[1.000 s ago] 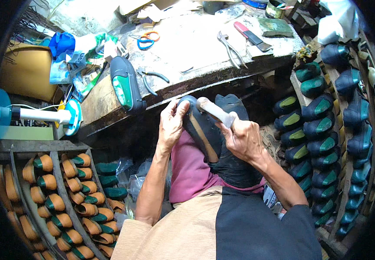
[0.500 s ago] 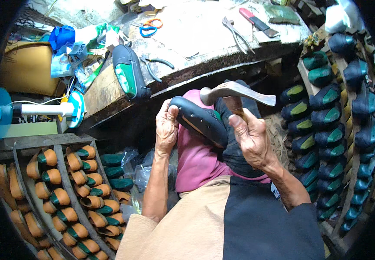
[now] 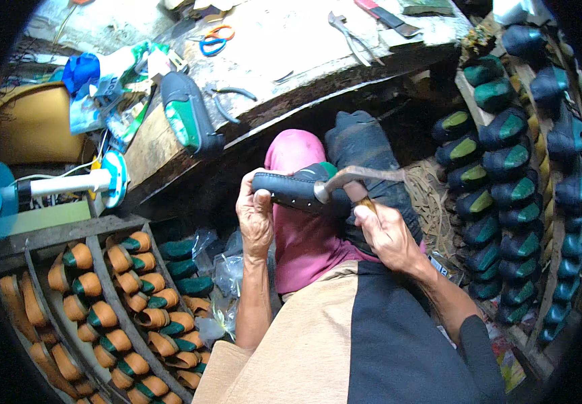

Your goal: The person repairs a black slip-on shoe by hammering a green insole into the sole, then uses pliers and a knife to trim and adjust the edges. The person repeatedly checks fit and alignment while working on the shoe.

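I see the big worktop (image 3: 284,40) ahead. Nearer, over the pink trouser leg (image 3: 296,149), is a dark shoe (image 3: 281,185). It looks light and firm, maybe a bit slippery. My left hand (image 3: 255,214) grips its end, a good place to hold. My right hand (image 3: 388,236) is wrapped round the hammer (image 3: 353,176), likely heavy on top. Tiny shiny dots (image 3: 294,200) line the shoe's edge.
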Demonstrator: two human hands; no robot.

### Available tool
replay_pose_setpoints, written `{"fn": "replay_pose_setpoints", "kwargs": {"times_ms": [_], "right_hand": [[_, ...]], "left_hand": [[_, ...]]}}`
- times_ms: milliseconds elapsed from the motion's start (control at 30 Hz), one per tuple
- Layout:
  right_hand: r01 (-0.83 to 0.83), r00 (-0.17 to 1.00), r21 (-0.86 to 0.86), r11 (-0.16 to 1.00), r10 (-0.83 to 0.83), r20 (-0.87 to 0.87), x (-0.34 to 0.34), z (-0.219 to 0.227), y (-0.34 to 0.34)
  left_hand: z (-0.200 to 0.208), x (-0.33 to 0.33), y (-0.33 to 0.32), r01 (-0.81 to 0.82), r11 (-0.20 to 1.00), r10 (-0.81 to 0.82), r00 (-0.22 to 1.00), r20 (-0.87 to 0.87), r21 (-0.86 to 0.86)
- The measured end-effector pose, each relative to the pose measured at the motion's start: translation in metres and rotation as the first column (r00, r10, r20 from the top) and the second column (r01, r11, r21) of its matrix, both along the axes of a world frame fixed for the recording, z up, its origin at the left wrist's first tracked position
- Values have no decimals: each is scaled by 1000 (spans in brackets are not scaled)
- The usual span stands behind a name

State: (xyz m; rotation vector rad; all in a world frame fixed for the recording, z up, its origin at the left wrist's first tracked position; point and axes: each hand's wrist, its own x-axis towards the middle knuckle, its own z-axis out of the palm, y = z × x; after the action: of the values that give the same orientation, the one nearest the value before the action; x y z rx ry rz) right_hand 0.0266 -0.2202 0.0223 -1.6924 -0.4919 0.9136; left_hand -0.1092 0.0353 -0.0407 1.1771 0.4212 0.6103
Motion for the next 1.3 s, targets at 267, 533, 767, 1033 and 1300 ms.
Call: {"fn": "replay_pose_setpoints", "kwargs": {"times_ms": [267,533,767,1033,1300], "right_hand": [[326,932,-112,939,-339,-129,48,-63,-98],[268,858,-668,694,-487,-162,16,-161,-212],[219,853,-727,650,-490,-182,-18,-190,-254],[5,961,-809,588,-226,-158,41,-288,-277],[121,933,-660,741,142,330,191,-235,-86]], "left_hand": [[57,52,-58,337,696,-225,941,-254,634],[92,48,-56,-73,921,102,993,-58,382],[62,-70,-85,-87,987,92,995,32,-133],[43,-68,-93,45,949,120,863,-491,312],[46,89,-72,288,757,26,884,-467,587]]}}
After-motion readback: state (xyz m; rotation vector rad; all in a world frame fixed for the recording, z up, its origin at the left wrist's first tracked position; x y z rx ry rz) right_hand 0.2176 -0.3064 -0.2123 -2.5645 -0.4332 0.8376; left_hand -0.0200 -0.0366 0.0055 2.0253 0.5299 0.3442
